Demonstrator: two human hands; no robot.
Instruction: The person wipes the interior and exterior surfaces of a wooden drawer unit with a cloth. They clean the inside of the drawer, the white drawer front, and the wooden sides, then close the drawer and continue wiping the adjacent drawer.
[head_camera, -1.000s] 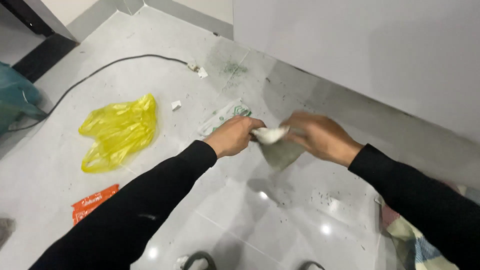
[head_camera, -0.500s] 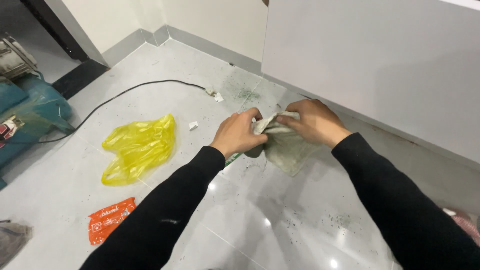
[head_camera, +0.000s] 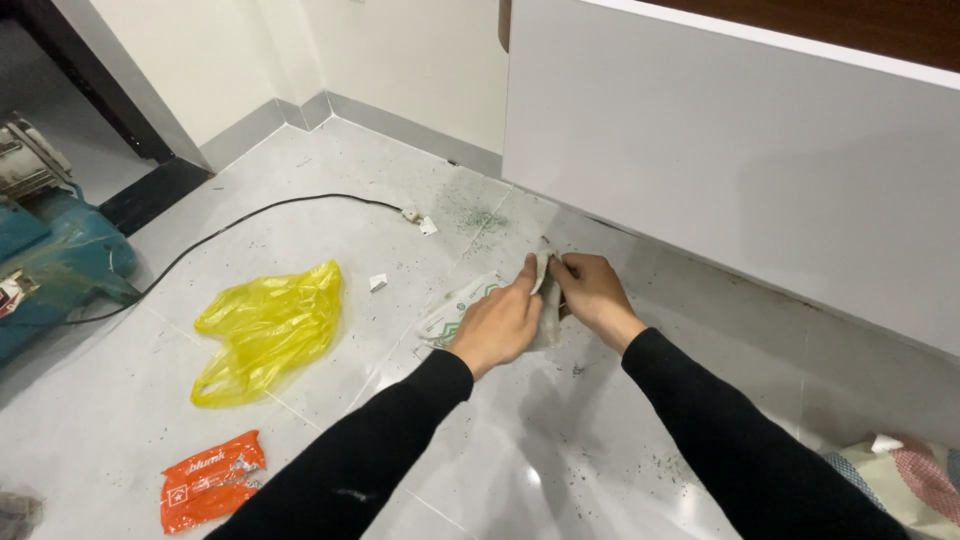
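Both hands meet low over the floor (head_camera: 300, 420), just in front of the white cabinet (head_camera: 740, 170). The left hand (head_camera: 500, 325) and right hand (head_camera: 590, 295) each pinch the grey cloth (head_camera: 545, 290), grip clamped on it. A yellow bag (head_camera: 265, 330) lies well left of the cabinet.

Glossy grey tile floor (head_camera: 300, 420), crinkled yellow plastic bag (head_camera: 265, 330), matt white cabinet panel (head_camera: 740, 160).

Three packages on the floor by my hands.

An orange packet (head_camera: 212, 480) lies flat at near left, with white print. A crumpled yellow bag (head_camera: 268, 330) lies farther in, left of my left hand (head_camera: 500, 325). A flat white wrapper (head_camera: 455, 312) with green marks lies partly under that hand.
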